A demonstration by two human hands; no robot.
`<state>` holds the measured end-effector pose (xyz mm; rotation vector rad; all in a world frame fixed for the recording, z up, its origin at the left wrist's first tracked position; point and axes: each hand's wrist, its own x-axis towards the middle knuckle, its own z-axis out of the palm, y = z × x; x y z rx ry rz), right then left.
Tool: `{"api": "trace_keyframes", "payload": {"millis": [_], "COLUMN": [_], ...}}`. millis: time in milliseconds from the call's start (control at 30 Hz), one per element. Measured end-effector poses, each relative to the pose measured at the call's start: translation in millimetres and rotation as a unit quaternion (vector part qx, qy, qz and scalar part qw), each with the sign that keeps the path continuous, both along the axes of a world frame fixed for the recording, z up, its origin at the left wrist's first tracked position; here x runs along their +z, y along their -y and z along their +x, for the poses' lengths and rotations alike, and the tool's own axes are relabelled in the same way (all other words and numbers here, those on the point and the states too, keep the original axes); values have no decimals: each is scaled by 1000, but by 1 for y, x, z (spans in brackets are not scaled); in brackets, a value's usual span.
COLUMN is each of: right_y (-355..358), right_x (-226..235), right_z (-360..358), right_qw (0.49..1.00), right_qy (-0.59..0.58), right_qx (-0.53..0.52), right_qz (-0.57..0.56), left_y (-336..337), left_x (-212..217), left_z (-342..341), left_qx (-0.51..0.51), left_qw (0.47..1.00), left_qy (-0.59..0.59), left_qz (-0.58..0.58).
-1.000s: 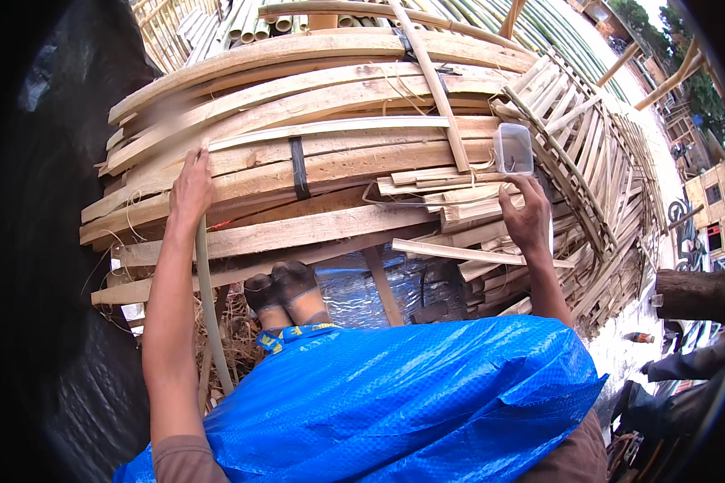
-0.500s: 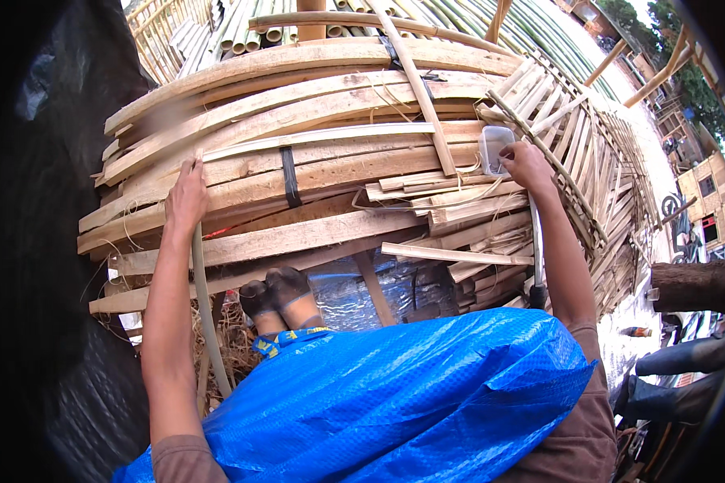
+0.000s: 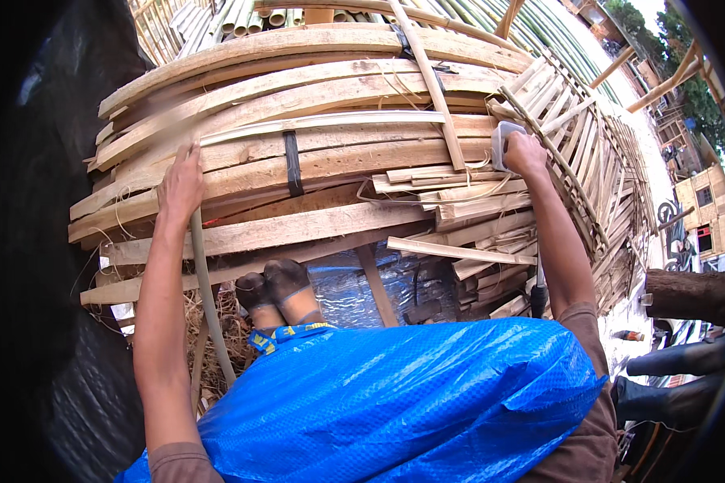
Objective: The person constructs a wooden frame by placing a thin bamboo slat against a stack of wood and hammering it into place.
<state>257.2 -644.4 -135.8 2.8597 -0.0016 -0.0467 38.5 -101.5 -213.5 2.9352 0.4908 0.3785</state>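
Observation:
My left hand [image 3: 181, 183] is closed round a long greenish-grey strip [image 3: 205, 294], which hangs down from it past the timber edge toward my lap. By the fingertips lies one end of a pale, thin strip [image 3: 322, 124], stretched across the stacked timber. My right hand [image 3: 527, 153] is at a small clear plastic container [image 3: 501, 143] to the right, fingers curled and fingertips hidden at its opening. I cannot see what they hold, if anything. The container sits among the timber and split strips [image 3: 471, 193]. A blue plastic sheet [image 3: 379, 394] covers my lap.
Long timber boards [image 3: 258, 169] are stacked in front, bound with black bands [image 3: 293, 161]. A narrow stick [image 3: 431, 88] lies across them. Slatted panels [image 3: 576, 145] lean at the right. Bamboo poles [image 3: 491, 30] lie behind. Black sheeting [image 3: 80, 266] hangs at the left.
My right hand has pushed further into the plastic container, hiding its fingertips. My left hand stays on the strip, its fingers slightly changed. The view has shifted a little.

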Motion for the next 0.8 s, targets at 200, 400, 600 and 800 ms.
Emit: {"api": "trace_keyframes", "payload": {"millis": [200, 400, 600, 800], "right_y": [8, 28, 43, 38], "right_x": [-5, -16, -33, -18], "right_z": [5, 17, 31, 20], "right_qw": [997, 994, 988, 980], "right_qy": [31, 28, 40, 11], "right_qx": [-32, 29, 37, 28], "right_qz": [58, 104, 144, 197], "left_y": [-8, -9, -7, -11], "left_x": [0, -1, 0, -3], "left_z": [4, 3, 4, 5], "left_qx": [-9, -9, -11, -15], "left_qw": [1000, 1000, 1000, 1000], "left_qy": [-7, -1, 4, 5], "left_qz": [14, 15, 12, 14]}}
